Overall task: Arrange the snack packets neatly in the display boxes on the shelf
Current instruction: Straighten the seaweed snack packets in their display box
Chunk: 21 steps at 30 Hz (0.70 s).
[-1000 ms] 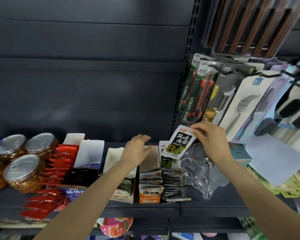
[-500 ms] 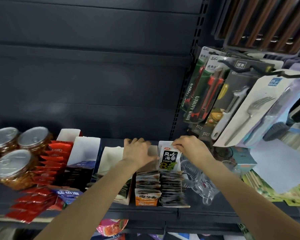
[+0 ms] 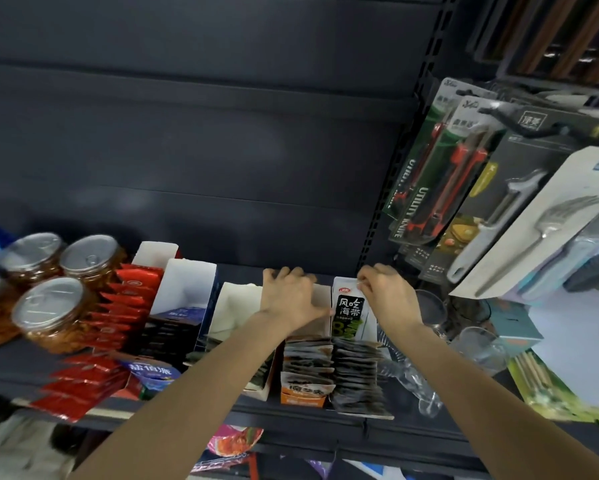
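While the head camera looks down on a dark shelf (image 3: 412, 434), the right hand (image 3: 389, 299) pinches the top edge of an upright black-and-white seaweed snack packet (image 3: 350, 315) between curled fingers and thumb, the packet standing at the back of the rightmost display box (image 3: 360, 412), behind a row of dark packets (image 3: 356, 372) that lean forward. Just to its left, the left hand (image 3: 291, 297) rests on the back wall of the neighbouring orange-fronted display box (image 3: 303, 398), fingers curled over its upper edge and thumb close to the held packet. Further left stand a white box (image 3: 235, 303) partly hidden by the left forearm, a blue-and-white box (image 3: 187, 289) of dark packets, and a line of red packets (image 3: 131, 299), with more red packets (image 3: 79, 386) spilled at the shelf front. Three lidded jars (image 3: 53, 311) sit at the far left. Clear glasses (image 3: 478, 344) stand right of the boxes, and carded utility knives (image 3: 429, 181) and a carded fork (image 3: 533, 233) hang above them.
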Each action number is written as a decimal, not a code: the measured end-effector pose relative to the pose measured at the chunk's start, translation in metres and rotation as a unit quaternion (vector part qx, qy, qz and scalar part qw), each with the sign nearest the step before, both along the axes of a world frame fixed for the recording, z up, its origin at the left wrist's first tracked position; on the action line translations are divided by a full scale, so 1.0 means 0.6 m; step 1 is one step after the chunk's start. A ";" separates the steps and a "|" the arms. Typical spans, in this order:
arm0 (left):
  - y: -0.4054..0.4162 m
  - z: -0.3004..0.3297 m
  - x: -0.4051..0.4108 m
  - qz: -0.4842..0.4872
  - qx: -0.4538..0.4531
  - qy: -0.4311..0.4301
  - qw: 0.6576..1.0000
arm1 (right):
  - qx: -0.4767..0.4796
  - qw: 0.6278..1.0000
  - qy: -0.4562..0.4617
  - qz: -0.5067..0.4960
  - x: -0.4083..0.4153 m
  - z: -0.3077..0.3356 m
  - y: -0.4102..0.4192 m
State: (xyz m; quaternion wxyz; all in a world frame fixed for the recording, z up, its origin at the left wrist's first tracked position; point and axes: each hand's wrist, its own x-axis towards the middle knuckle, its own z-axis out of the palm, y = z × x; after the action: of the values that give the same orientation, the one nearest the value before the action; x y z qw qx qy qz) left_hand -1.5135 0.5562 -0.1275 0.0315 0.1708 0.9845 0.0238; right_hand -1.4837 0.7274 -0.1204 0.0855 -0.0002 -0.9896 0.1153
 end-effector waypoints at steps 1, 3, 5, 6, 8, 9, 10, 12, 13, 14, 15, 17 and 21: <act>0.000 0.001 0.002 0.004 0.001 0.005 1.000 | -0.002 1.000 0.009 0.000 0.001 -0.003 -0.001; 0.000 0.006 0.007 0.007 0.003 0.016 1.000 | -0.006 1.000 0.016 0.002 0.003 -0.008 -0.005; -0.001 0.009 0.011 0.006 0.005 0.020 1.000 | -0.004 1.000 0.006 -0.002 0.003 -0.008 -0.006; -0.004 0.010 0.013 0.005 0.005 0.019 1.000 | -0.003 1.000 0.000 -0.001 0.004 -0.006 -0.005; -0.011 0.014 0.018 -0.004 0.007 0.014 1.000 | -0.020 1.000 -0.010 0.007 0.007 0.001 -0.002; -0.016 0.015 0.020 -0.010 0.012 0.012 1.000 | -0.041 0.999 -0.011 0.013 0.010 0.005 0.000; -0.022 0.016 0.023 -0.017 0.021 0.010 1.000 | -0.068 0.997 -0.009 0.019 0.015 0.009 0.003; -0.036 0.019 0.029 -0.031 0.048 -0.004 0.998 | -0.123 0.992 -0.015 0.036 0.029 0.016 0.007; -0.042 0.021 0.032 -0.041 0.060 -0.014 0.997 | -0.141 0.988 -0.034 0.048 0.036 0.019 0.010; -0.049 0.023 0.037 -0.051 0.065 -0.021 0.996 | -0.150 0.985 -0.063 0.061 0.044 0.022 0.011; -0.056 0.025 0.041 -0.060 0.064 -0.020 0.996 | -0.151 0.981 -0.097 0.073 0.052 0.024 0.012; -0.069 0.029 0.048 -0.062 0.064 -0.011 0.996 | -0.151 0.973 -0.152 0.083 0.068 0.029 0.011; -0.083 0.033 0.061 -0.046 0.050 -0.007 0.998 | -0.124 0.973 -0.176 0.085 0.082 0.031 0.013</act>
State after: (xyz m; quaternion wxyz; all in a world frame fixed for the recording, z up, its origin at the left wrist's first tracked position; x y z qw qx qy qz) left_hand -1.4771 0.5063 -0.1075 0.0309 0.2173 0.9729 0.0728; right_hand -1.4347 0.7354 -0.1016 -0.1013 0.0533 -0.9634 0.2424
